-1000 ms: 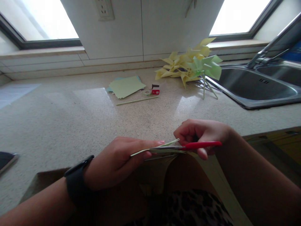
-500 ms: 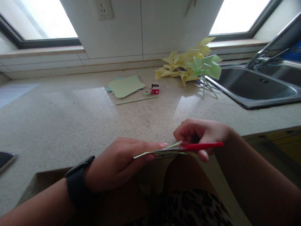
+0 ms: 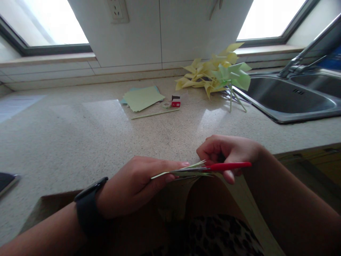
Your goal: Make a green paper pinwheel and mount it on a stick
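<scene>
The left hand (image 3: 142, 181) pinches pale, seemingly part-cut paper (image 3: 160, 175) between its fingers, the right hand (image 3: 230, 147) grips red scissors (image 3: 230, 166) beside it, and beyond both sets of fingers are assembled-looking pinwheels (image 3: 231, 74) and uncut-looking sheets (image 3: 144, 98).

1. One pair of scissors (image 3: 229, 166)
2. Several pinwheels (image 3: 243, 79), overlapping, exact number unclear
3. Several stacked sheets (image 3: 143, 98)
4. One loose stick (image 3: 156, 114)
5. One red box (image 3: 176, 103)
6. One tape roll (image 3: 166, 106)
7. One wristwatch (image 3: 89, 208)
8. One wall socket (image 3: 116, 11)
9. Two windows (image 3: 50, 21)
10. Two sink basins (image 3: 282, 94)
</scene>
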{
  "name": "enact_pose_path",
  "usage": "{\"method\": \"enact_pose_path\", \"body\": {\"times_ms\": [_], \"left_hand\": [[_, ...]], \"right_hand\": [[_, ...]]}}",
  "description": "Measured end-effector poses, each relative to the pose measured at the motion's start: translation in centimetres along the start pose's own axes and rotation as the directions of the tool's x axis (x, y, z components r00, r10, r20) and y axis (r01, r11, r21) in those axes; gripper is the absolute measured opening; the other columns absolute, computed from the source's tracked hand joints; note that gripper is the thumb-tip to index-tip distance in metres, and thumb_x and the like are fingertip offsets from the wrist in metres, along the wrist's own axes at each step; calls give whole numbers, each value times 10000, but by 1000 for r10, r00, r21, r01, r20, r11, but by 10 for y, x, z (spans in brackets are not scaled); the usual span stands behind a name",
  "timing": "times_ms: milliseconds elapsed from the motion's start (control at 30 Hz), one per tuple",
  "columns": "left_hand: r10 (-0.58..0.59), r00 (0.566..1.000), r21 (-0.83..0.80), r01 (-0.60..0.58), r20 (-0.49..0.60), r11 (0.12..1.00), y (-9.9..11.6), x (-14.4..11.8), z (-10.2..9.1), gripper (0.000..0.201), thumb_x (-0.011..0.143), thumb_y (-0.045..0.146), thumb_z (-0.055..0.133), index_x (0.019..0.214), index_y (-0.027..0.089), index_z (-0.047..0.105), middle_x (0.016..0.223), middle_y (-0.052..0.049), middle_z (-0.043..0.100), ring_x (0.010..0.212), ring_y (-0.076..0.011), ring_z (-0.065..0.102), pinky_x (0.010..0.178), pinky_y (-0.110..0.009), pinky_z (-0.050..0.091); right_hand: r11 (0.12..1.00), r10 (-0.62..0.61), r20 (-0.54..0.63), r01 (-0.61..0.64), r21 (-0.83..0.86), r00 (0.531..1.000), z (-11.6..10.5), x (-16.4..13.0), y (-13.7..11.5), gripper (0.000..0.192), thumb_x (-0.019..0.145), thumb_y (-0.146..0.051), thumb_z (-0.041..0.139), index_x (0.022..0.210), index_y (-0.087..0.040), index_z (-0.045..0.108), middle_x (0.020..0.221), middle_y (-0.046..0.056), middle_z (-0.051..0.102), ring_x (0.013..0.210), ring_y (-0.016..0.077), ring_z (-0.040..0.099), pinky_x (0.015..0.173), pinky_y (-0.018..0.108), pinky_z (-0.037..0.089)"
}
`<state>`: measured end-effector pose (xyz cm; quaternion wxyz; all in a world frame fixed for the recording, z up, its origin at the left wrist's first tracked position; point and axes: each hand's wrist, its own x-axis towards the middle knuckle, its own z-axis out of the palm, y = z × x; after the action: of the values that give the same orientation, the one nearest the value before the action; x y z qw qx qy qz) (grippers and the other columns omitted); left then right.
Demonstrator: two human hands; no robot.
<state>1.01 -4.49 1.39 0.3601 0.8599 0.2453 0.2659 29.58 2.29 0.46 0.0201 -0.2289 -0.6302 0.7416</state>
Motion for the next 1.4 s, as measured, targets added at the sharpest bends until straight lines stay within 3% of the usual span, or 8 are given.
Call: {"method": "enact_pose_path", "body": {"times_ms": [533, 900, 1400], "left_hand": [[-11, 1000, 24, 12, -21, 1000, 0, 1, 1, 335, 1027, 195, 485, 1336, 199, 615, 1069, -15, 781, 875, -113, 712, 753, -209, 501], [6, 1000, 27, -6, -20, 1000, 0, 2, 1, 339, 1031, 226, 470, 1336, 198, 615, 1052, -52, 783, 846, -153, 724, 736, -247, 525], [-9, 1000, 35, 10, -19, 999, 2, 3, 2, 332, 1031, 233, 474, 1322, 186, 626, 1014, -50, 784, 802, -144, 710, 714, -242, 517]], "right_hand": [[997, 15, 3, -16, 72, 1000, 1, 0, 2, 467, 619, -424, 924, 702, -162, 547, 498, -83, 577, 345, 41, 453, 310, 131, 335], [996, 17, -3, -16, 93, 1000, 2, 0, 3, 475, 595, -426, 934, 677, -160, 549, 483, -80, 587, 322, 35, 438, 292, 127, 314], [997, -10, -2, 10, 73, 1000, 2, 0, 4, 482, 594, -443, 929, 681, -162, 546, 485, -89, 560, 339, 35, 421, 299, 133, 297]]}}
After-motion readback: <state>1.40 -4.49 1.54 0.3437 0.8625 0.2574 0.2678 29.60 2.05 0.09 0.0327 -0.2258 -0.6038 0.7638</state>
